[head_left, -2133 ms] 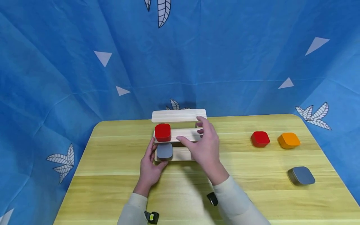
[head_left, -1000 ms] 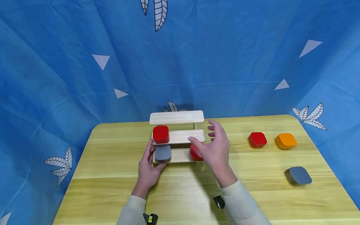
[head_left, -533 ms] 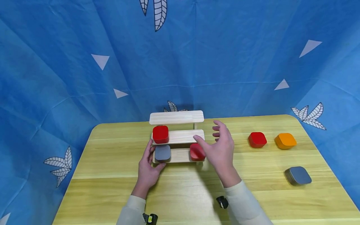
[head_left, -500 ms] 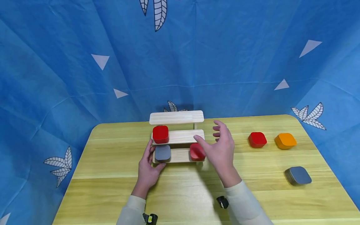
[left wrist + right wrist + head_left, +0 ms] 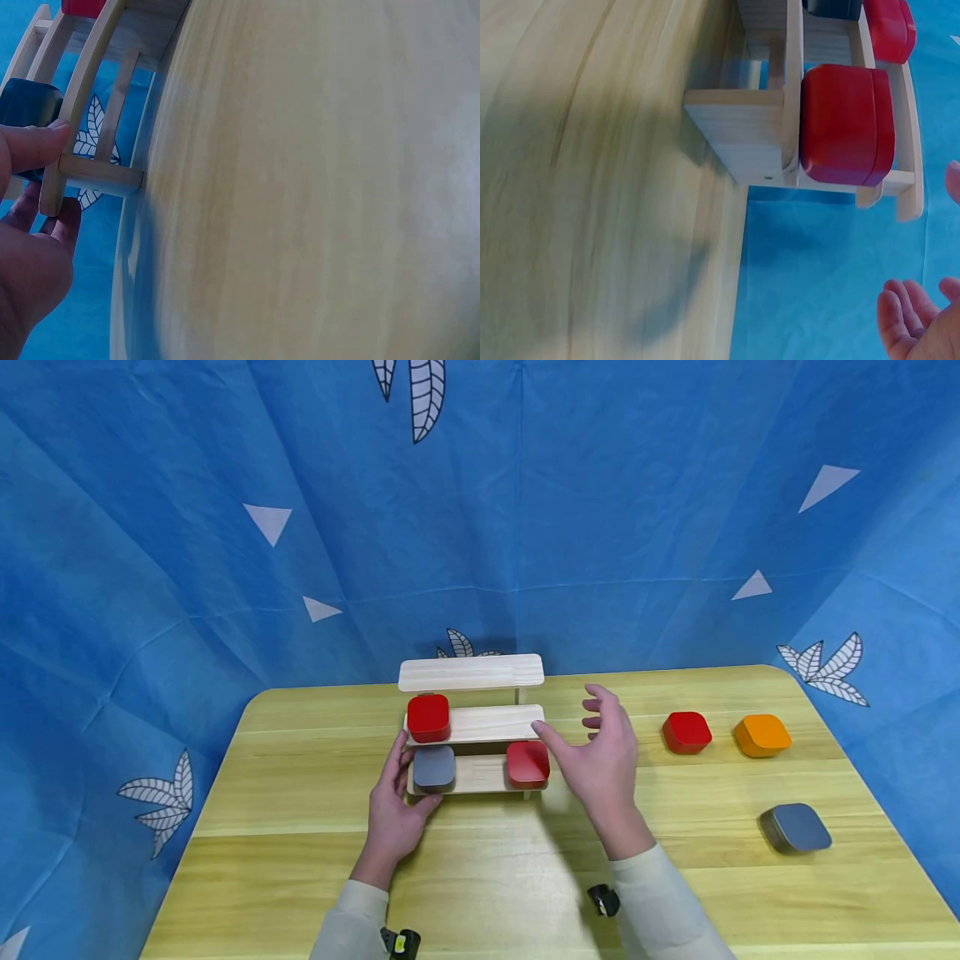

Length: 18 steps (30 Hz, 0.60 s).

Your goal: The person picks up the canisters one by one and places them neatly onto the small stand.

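A three-tiered wooden stand (image 5: pixel 480 673) sits near the table's back edge. My left hand (image 5: pixel 397 814) grips its lower left end, thumb at the front of the bottom tier, fingers round the side. By that thumb, a grey rounded-square tin (image 5: pixel 434 768) rests on the bottom tier's left end. Above it, a red tin (image 5: pixel 429 718) stands on the middle tier. Another lidded red tin (image 5: pixel 847 124) is on the bottom tier's right end. Right of it and apart, my right hand (image 5: pixel 603 768) hovers with thumb and fingers spread, holding nothing.
On the right side of the wooden table (image 5: pixel 300 860) lie a red tin (image 5: pixel 686 732), an orange tin (image 5: pixel 762 736) and, nearer, a grey tin (image 5: pixel 795 828). A blue patterned cloth (image 5: pixel 600 510) hangs behind the table.
The right hand has moved off to the right, uncovering the red tin on the bottom tier's right end. The left hand stays at the stand, and the view has shifted slightly.
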### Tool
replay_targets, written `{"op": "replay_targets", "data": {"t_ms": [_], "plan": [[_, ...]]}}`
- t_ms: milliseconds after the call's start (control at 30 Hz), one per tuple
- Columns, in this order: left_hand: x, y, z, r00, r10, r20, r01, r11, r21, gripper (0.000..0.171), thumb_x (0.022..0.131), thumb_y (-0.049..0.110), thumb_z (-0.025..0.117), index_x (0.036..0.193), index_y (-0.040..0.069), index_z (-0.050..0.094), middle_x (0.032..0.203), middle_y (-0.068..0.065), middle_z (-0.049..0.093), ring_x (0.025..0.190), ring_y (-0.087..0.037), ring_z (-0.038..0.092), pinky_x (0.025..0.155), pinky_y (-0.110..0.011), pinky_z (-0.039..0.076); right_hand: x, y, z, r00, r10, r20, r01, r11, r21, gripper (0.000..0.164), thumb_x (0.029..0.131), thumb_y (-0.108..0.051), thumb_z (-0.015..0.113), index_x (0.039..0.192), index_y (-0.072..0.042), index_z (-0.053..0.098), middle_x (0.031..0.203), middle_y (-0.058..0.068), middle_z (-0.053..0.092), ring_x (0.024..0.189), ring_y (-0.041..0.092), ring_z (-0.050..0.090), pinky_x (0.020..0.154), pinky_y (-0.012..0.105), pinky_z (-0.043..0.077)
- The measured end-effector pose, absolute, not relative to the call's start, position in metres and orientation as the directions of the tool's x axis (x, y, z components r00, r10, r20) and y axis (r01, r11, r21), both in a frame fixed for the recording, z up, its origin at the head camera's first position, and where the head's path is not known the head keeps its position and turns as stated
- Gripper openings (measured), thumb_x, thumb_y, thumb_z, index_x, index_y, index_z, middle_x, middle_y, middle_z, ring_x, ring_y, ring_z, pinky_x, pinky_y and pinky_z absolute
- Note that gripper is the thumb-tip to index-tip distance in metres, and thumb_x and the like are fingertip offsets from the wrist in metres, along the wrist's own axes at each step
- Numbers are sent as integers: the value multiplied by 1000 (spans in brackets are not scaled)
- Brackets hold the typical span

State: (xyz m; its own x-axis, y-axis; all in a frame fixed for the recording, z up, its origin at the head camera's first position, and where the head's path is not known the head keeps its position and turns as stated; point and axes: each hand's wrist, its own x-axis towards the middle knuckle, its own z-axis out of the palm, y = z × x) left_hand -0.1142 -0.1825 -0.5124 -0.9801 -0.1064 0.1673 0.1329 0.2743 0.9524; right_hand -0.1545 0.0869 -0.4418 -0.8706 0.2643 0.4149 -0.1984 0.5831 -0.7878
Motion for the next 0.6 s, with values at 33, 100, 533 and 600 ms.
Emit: {"op": "replay_targets", "data": {"t_ms": [33, 100, 533, 600], "plan": [[-114, -182, -512, -979, -106, 173, 138, 275, 951, 109, 73, -24, 74, 160, 22, 26, 144, -9, 47, 136, -27, 40, 114, -45, 28, -155, 88, -443, -870, 267, 415, -196, 585, -787, 80, 69, -37, 92, 134, -11, 55, 119, 10, 62, 95, 27, 62, 77, 47, 56], [-114, -182, -512, -978, -105, 181, 146, 279, 949, 109, 73, -24, 74, 160, 23, 26, 143, -9, 47, 136, -27, 41, 114, -46, 28, -155, 91, -444, -867, 272, 419, -194, 590, -784, 80, 69, -38, 92, 134, -10, 55, 120, 11, 62, 95, 27, 62, 77, 48, 56], [-113, -182, -510, -981, -102, 165, 133, 267, 955, 106, 75, -23, 73, 159, 22, 26, 148, -10, 43, 137, -27, 39, 114, -45, 28, -153, 105, -451, -856, 300, 420, -176, 596, -784, 80, 69, -38, 92, 133, -9, 55, 123, 9, 60, 98, 27, 62, 80, 45, 55], [-114, -182, -510, -981, -103, 162, 129, 274, 953, 107, 75, -22, 73, 160, 22, 26, 149, -9, 43, 137, -27, 39, 114, -44, 28, -153, 108, -452, -855, 307, 418, -170, 595, -785, 80, 69, -38, 92, 133, -9, 55, 123, 9, 60, 99, 27, 61, 80, 45, 54]]}}
